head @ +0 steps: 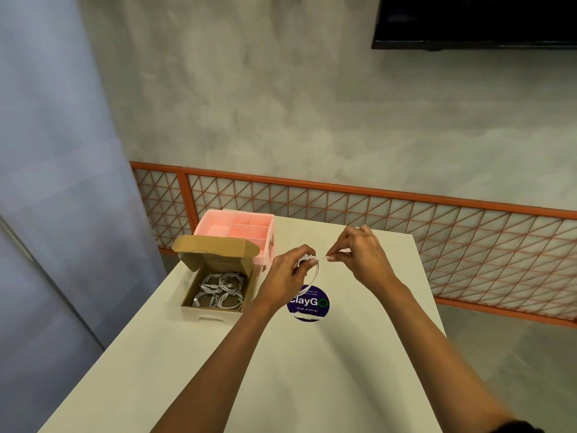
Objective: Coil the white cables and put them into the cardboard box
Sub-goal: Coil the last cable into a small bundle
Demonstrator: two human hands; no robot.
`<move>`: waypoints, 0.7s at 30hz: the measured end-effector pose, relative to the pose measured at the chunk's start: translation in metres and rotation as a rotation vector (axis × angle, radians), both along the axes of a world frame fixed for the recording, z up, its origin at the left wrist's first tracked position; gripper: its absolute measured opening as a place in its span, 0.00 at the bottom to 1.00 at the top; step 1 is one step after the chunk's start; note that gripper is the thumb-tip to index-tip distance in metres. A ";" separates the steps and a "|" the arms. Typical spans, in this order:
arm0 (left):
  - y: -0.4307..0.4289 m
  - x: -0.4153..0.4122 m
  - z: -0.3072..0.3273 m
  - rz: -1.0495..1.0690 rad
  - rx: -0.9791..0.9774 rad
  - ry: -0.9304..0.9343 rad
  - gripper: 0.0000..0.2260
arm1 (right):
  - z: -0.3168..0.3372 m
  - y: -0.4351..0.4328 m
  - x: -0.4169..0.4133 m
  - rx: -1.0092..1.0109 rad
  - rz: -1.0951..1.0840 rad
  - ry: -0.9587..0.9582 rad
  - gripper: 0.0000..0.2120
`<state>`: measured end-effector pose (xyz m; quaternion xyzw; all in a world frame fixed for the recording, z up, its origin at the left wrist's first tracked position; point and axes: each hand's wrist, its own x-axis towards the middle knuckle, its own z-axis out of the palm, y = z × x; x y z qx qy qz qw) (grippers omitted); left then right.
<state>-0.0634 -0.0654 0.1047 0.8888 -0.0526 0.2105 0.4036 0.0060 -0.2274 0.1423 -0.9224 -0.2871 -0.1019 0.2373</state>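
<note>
White table (281, 370) in foreground, both hands raised above it. The left hand (288, 270) grips a partly wound white cable (317, 271); the right hand (359, 251), just beside it, pinches the cable's free end. The open cardboard box (215, 250), left of the hands, holds coiled cables (221, 289).

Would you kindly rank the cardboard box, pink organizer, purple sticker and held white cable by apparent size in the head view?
1-2. cardboard box and pink organizer: they look alike; the organizer is farther off and partly hidden behind the box, so unranked.
3. purple sticker.
4. white cable, smallest.
</note>
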 end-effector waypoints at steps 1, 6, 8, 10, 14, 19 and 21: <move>0.000 0.000 0.000 0.002 0.002 -0.001 0.07 | -0.002 0.000 0.000 0.017 0.011 0.018 0.05; -0.003 -0.001 0.005 -0.011 -0.058 0.011 0.09 | -0.010 0.003 -0.003 0.269 0.008 0.189 0.03; -0.003 -0.001 0.006 -0.006 -0.116 0.036 0.08 | -0.012 0.007 -0.006 0.446 -0.016 0.336 0.03; -0.002 -0.001 0.005 -0.004 -0.164 0.026 0.07 | -0.013 0.011 -0.011 0.630 -0.028 0.508 0.04; -0.003 0.001 0.007 -0.010 -0.224 0.023 0.06 | -0.011 0.013 -0.017 0.849 -0.030 0.749 0.03; 0.000 0.003 0.005 0.016 -0.232 0.003 0.05 | -0.008 0.014 -0.020 0.832 -0.005 0.869 0.04; 0.001 0.003 0.005 0.049 -0.213 -0.008 0.05 | -0.009 0.014 -0.021 0.798 0.039 0.866 0.06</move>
